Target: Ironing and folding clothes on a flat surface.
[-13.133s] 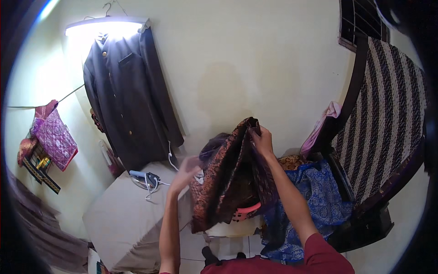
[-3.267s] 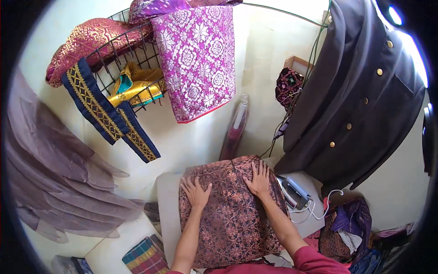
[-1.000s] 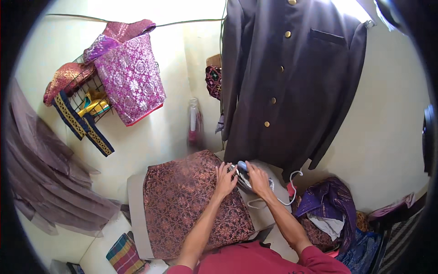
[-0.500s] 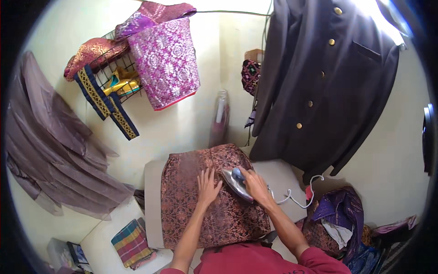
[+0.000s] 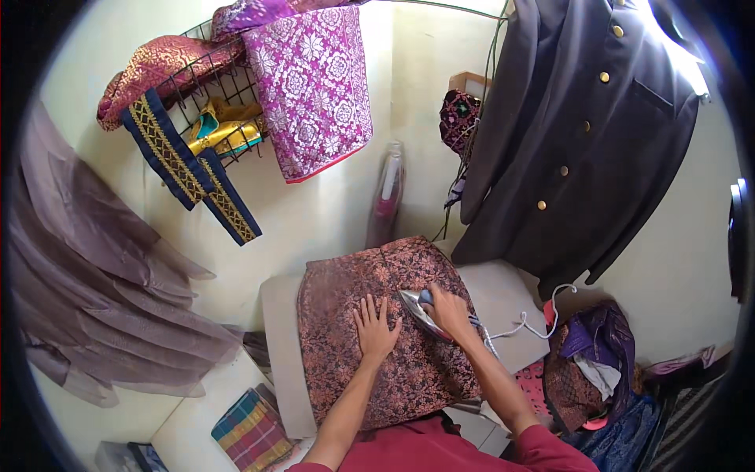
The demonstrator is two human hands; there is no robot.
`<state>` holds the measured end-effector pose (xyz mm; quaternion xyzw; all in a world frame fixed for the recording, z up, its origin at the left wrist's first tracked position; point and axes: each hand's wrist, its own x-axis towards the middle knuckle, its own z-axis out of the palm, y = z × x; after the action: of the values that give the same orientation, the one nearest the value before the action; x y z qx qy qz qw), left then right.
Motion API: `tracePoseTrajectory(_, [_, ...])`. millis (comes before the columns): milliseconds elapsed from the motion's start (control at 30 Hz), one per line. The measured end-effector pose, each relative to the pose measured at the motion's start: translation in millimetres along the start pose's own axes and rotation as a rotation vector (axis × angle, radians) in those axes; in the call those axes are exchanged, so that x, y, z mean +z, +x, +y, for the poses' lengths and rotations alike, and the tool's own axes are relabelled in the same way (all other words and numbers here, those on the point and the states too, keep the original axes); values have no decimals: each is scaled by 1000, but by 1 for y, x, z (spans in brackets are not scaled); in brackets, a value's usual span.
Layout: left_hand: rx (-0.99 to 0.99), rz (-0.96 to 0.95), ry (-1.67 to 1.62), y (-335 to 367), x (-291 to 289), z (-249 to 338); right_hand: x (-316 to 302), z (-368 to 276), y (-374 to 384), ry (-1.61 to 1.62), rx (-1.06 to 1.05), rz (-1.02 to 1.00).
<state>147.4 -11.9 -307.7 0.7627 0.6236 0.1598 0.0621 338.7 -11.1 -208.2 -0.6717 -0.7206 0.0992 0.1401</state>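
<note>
A dark patterned fabric with a copper floral weave lies over a padded grey ironing surface. My left hand rests on it palm down, fingers spread. Just to its right, my right hand is wrapped round the blue handle of a clothes iron. The iron's soleplate lies against the fabric, its pointed tip toward the upper left, near my left fingers. From the iron's rear a pale cord runs right across the padding.
A dark coat with gold buttons hangs at right. Sheer mauve cloth hangs at left. A wire basket on the wall holds brocade fabrics. Folded checked cloth lies lower left; a heap of garments sits at lower right.
The view has shifted, so the whole scene sits differently in the picture. My left fingers are spread wider on the fabric. My right hand still grips the iron beside it.
</note>
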Motion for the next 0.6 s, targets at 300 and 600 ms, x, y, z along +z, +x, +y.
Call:
tracePoseTrajectory(300, [-5,42,-15,-3,-3,-2,14,-13,49,101,-9,89])
tracePoseTrajectory(600, [-10,64,-54,4,-7,4,20,4,81,19,-12,138])
